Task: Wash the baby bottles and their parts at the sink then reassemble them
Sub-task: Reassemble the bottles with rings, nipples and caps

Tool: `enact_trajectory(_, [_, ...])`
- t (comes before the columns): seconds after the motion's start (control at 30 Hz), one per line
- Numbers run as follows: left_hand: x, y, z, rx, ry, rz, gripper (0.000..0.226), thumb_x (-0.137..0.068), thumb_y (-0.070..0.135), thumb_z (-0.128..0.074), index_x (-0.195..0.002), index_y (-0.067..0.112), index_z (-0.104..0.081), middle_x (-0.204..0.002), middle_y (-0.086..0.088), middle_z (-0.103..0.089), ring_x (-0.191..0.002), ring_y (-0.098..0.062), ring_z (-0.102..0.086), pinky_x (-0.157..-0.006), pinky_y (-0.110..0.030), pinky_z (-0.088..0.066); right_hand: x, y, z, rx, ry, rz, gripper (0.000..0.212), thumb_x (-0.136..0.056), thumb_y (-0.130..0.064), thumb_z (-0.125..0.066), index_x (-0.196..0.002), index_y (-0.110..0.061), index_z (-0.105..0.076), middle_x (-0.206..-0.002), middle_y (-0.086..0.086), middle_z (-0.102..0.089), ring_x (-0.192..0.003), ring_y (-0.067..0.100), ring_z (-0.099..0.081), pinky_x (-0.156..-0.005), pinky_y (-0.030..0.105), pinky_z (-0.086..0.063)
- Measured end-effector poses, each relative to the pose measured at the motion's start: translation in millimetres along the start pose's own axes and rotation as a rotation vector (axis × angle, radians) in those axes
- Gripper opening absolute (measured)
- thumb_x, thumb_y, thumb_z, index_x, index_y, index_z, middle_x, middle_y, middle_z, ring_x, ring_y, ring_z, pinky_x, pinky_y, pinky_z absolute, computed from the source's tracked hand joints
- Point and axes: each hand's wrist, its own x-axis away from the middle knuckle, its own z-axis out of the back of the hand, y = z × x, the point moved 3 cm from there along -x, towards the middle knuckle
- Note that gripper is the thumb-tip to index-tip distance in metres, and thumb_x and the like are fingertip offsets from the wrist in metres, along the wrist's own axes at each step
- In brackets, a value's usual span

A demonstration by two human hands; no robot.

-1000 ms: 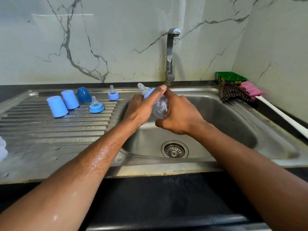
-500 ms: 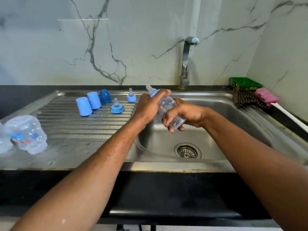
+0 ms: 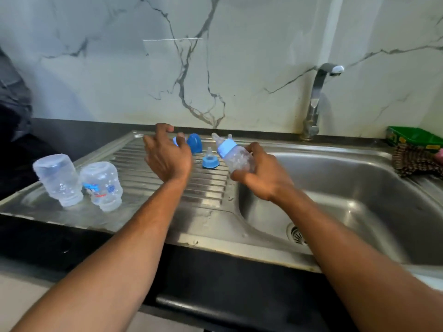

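The right hand [image 3: 262, 174] has its grip wrapped around the clear body of an assembled baby bottle [image 3: 233, 154], holding it tilted so the nipple and pale blue collar point up and to the far left, above the seam where the ribbed drainboard [image 3: 206, 188] meets the sink basin [image 3: 359, 188]. The left hand [image 3: 167, 156] hovers over the far part of the drainboard with its grip wide, fingers spread and loosely bent, holding nothing. Just past its fingers a light blue cap [image 3: 175, 140] peeks out, mostly hidden by the hand, and right of that stands a darker blue domed cap [image 3: 194, 142].

Between the two hands, a blue collar with its nipple [image 3: 210, 160] sits upright on the ribs. A second nipple tip shows behind the held bottle, too hidden to tell more.

On the left, flat part of the drainboard, two clear bottle bodies stand mouth down, touching each other: the plain one [image 3: 58, 179] to the left and the printed one [image 3: 102, 185] beside it.

The tap [image 3: 316, 99] rises from the far rim of the sink. At the far right lie a green tray [image 3: 414, 137] and a dark checked cloth [image 3: 416, 161].
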Motion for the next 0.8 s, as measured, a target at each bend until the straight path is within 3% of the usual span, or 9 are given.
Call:
enact_trajectory(0.1, [-10.9,-21.4,-11.3,-0.134,-0.032,0.098,0.042,-0.084,0.023,-0.069,-0.123,0.033,-0.059,-0.132,-0.008,-0.043,-0.122,-0.026,-0.045,-0.098,-0.036,-0.031,1.1,4.3,-3.3,0.052,-0.003,0.052,0.063,-0.073,-0.042,-0.078,-0.128,-0.029,-0.05,-0.12,0.0,-0.066,-0.104,0.025,-0.063,-0.087,0.043,-0.053])
enact_trajectory(0.2, [-17.4,-38.1,-23.5,-0.163,-0.243,0.262,0.073,-0.083,0.035,-0.076,-0.146,0.043,-0.039,-0.153,-0.01,-0.028,-0.137,-0.03,-0.032,-0.108,-0.04,-0.028,0.7,11.9,-3.2,0.031,-0.028,0.054,0.062,-0.072,-0.038,-0.08,-0.127,-0.028,-0.055,-0.118,0.0,-0.067,-0.104,0.024,-0.063,-0.088,0.043,-0.053])
enact_trajectory(0.3, [-24.9,-58.9,-34.7,-0.013,-0.337,0.38,0.087,-0.08,0.03,-0.081,-0.152,0.036,-0.032,-0.15,-0.005,-0.04,-0.136,-0.032,-0.04,-0.109,-0.043,-0.038,1.2,20.0,-3.8,0.012,-0.027,0.026,0.066,-0.069,-0.037,-0.083,-0.128,-0.029,-0.057,-0.117,-0.002,-0.067,-0.103,0.022,-0.064,-0.089,0.042,-0.053])
enact_trajectory(0.4, [-27.7,-64.8,-37.6,0.17,-0.268,0.408,0.075,-0.077,0.011,-0.082,-0.144,0.024,-0.049,-0.142,-0.002,-0.053,-0.124,-0.024,-0.056,-0.104,-0.038,-0.048,2.0,21.5,-3.5,-0.049,-0.018,0.005,0.07,-0.068,-0.036,-0.085,-0.131,-0.027,-0.055,-0.118,-0.001,-0.065,-0.101,0.022,-0.063,-0.09,0.044,-0.054])
enact_trajectory(0.47, [-26.1,-64.5,-37.0,0.163,-0.247,0.382,0.059,-0.08,0.006,-0.077,-0.133,0.022,-0.057,-0.133,-0.004,-0.06,-0.114,-0.023,-0.061,-0.095,-0.036,-0.052,3.6,20.1,-4.5,-0.059,-0.032,0.011,0.072,-0.067,-0.035,-0.086,-0.131,-0.027,-0.055,-0.117,0.001,-0.065,-0.101,0.022,-0.062,-0.091,0.045,-0.054])
enact_trajectory(0.57, [-24.0,-57.0,-30.2,0.131,-0.192,0.357,0.042,-0.083,0.01,-0.074,-0.12,0.022,-0.058,-0.123,-0.004,-0.063,-0.105,-0.025,-0.064,-0.083,-0.034,-0.053,5.4,20.6,-4.3,-0.062,-0.024,0.005,0.07,-0.067,-0.034,-0.087,-0.129,-0.026,-0.057,-0.116,0.0,-0.064,-0.101,0.021,-0.062,-0.091,0.044,-0.053])
enact_trajectory(0.67, [-25.9,-32.1,-22.1,0.345,-0.138,0.346,0.036,-0.084,0.017,-0.075,-0.113,0.022,-0.055,-0.116,-0.005,-0.064,-0.1,-0.026,-0.066,-0.081,-0.039,-0.058,3.3,23.9,0.4,-0.067,0.017,-0.032,0.062,-0.069,-0.037,-0.086,-0.124,-0.025,-0.06,-0.112,-0.001,-0.065,-0.099,0.021,-0.062,-0.089,0.042,-0.053])
enact_trajectory(0.8, [10.4,23.9,-27.2,0.806,-0.55,0.438,0.03,-0.093,0.015,-0.068,-0.121,0.018,-0.057,-0.108,-0.008,-0.064,-0.086,-0.024,-0.067,-0.068,-0.03,-0.061,2.0,27.9,7.3,-0.144,0.112,-0.042,0.055,-0.071,-0.04,-0.084,-0.12,-0.025,-0.062,-0.106,-0.006,-0.067,-0.094,0.018,-0.063,-0.078,0.032,-0.049])
